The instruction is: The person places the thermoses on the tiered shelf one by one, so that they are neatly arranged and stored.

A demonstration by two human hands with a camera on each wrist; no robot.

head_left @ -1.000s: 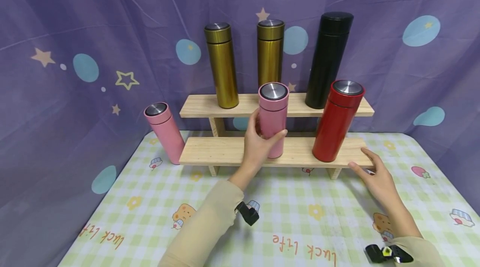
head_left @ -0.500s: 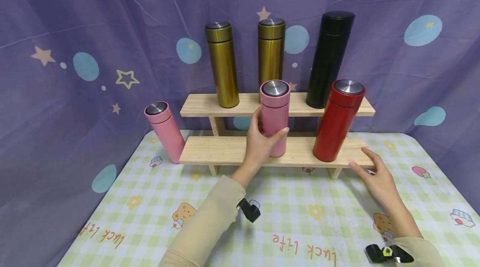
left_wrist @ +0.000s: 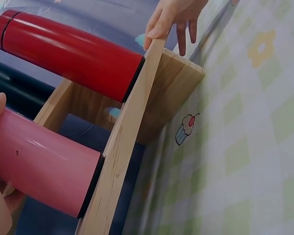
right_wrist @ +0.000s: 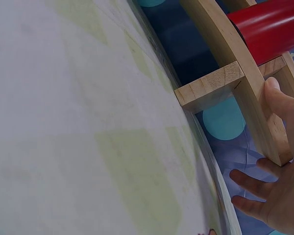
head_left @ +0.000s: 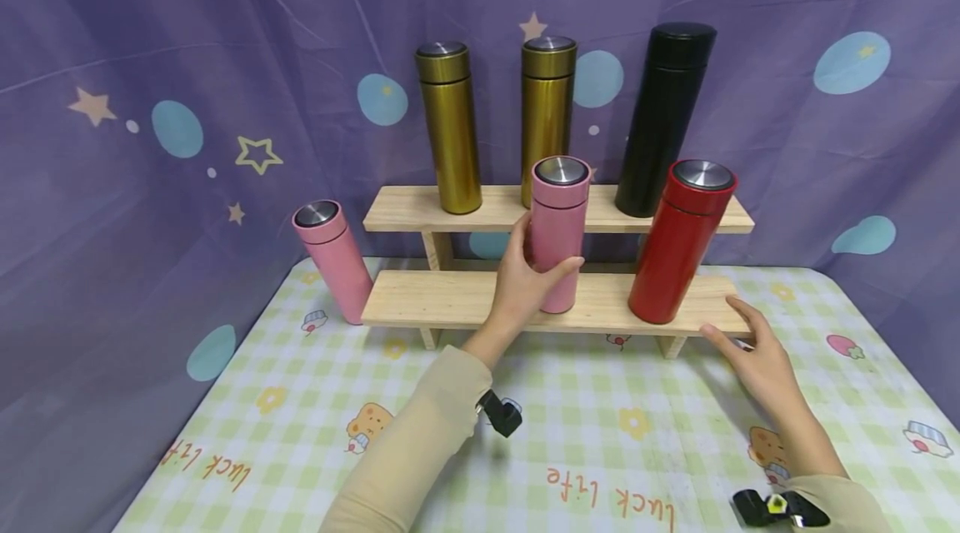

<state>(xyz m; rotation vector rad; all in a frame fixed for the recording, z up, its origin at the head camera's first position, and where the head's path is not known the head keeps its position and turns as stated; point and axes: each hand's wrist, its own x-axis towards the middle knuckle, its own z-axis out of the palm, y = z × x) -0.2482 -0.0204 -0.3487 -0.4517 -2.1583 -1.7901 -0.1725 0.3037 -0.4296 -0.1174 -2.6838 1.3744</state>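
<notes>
My left hand point(head_left: 521, 287) grips a pink thermos flask point(head_left: 559, 241) with a silver-topped lid, thumb in front and fingers round its left side. It stands upright at the middle of the lower wooden shelf, and its dark base point(left_wrist: 90, 186) is right at the board's surface in the left wrist view. To its right a red thermos flask point(head_left: 681, 246) stands on the same board. My right hand point(head_left: 761, 362) holds the right end of the two-tier wooden shelf point(head_left: 716, 308); its thumb lies on the front edge and the lower fingers spread free point(right_wrist: 284, 196).
Two gold flasks point(head_left: 452, 133) and a tall black flask point(head_left: 663, 125) stand on the upper tier point(head_left: 397, 208). Another pink flask point(head_left: 333, 262) is on the checked tablecloth point(head_left: 300, 425), left of the shelf. A purple curtain point(head_left: 247, 17) hangs behind.
My left hand and the pink flask have shifted slightly right and a little farther back along the lower board. The right hand has stayed at the shelf end. The head view moved slightly.
</notes>
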